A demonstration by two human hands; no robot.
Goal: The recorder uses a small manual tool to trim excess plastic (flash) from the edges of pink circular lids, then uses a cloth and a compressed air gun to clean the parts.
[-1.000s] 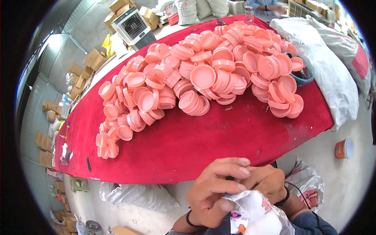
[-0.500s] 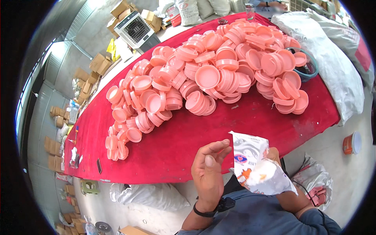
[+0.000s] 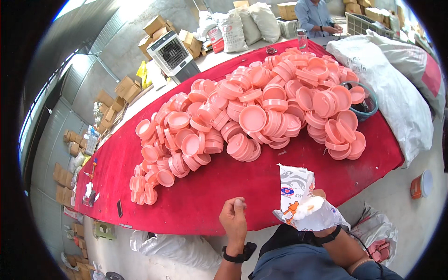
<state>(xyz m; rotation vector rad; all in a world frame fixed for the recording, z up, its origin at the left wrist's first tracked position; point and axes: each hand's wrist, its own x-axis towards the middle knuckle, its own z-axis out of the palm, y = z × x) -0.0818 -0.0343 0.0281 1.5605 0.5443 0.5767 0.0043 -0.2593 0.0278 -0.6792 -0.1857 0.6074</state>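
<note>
A white printed paper bag with grey swirls and orange figures stands upright in my right hand, near the table's front edge. Its opened side shows a soft white piece of food, perhaps a bun. Most of my right hand is hidden behind the bag; only some fingers show above it. To the left of the bag, apart from it, my left hand is raised with its fingers curled and the thumb against them. Whatever lies inside those fingers is hidden. Beyond both hands lies a heap of round pink plastic lids.
The lids lie on a red cloth-covered table. A blue-green basket and large white sacks are at its right. A phone lies at the left edge. Another person sits beyond the far end.
My left hand has moved left and away from the bag, and its spread fingers have curled in. The view has tilted up, bringing the other person further into sight.
</note>
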